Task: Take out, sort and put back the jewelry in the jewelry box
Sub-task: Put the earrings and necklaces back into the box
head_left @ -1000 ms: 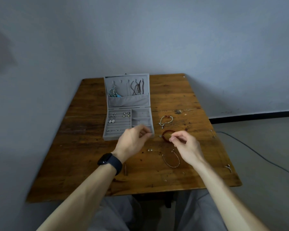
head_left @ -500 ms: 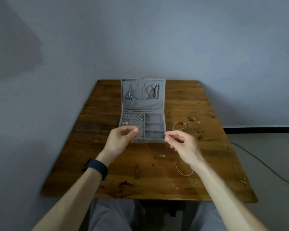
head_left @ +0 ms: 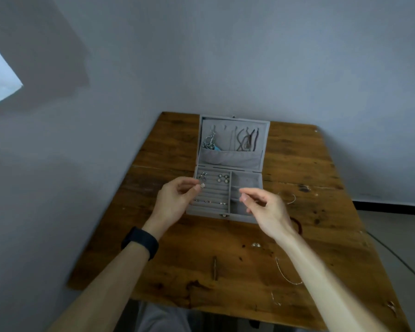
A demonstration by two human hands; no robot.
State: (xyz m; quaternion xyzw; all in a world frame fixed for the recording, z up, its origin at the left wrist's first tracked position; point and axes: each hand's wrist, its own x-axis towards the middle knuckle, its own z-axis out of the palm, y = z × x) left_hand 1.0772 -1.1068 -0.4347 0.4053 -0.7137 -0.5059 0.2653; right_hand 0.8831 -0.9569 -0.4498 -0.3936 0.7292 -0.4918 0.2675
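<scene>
While I'm only following along on the head cam from my desk, my read is we're in the put-back part of the job, going earring by earring. The left hand (head_left: 175, 200) is pinching a small pale earring (head_left: 202, 185) between thumb and forefinger, right over the left edge of the ribbed slot section (head_left: 213, 195) in the grey jewelry box (head_left: 229, 161). The box sits open on the wooden table (head_left: 177, 271) with its lid leaning back and necklaces (head_left: 247, 140) hanging inside it. The right hand (head_left: 266, 208) is up over the box's right-hand compartments with thumb and forefinger tips drawn together. Honestly I can't tell if there's something tiny in that pinch (an earring back maybe?) or nothing at all. A few earrings (head_left: 223, 178) sit in the top rows of the slots, with some small bits lower down. Left out on the table are a red bead bracelet (head_left: 298, 227) half hidden behind the right wrist, a thin silver bracelet (head_left: 285, 271) nearer the front edge, and a little pair of studs (head_left: 256, 245) between them. Next move as I see it is to push that earring down into a free slot row beside the others. That wants a light, straight press so it doesn't pop out of the fingers, and then it's back for the studs.
</scene>
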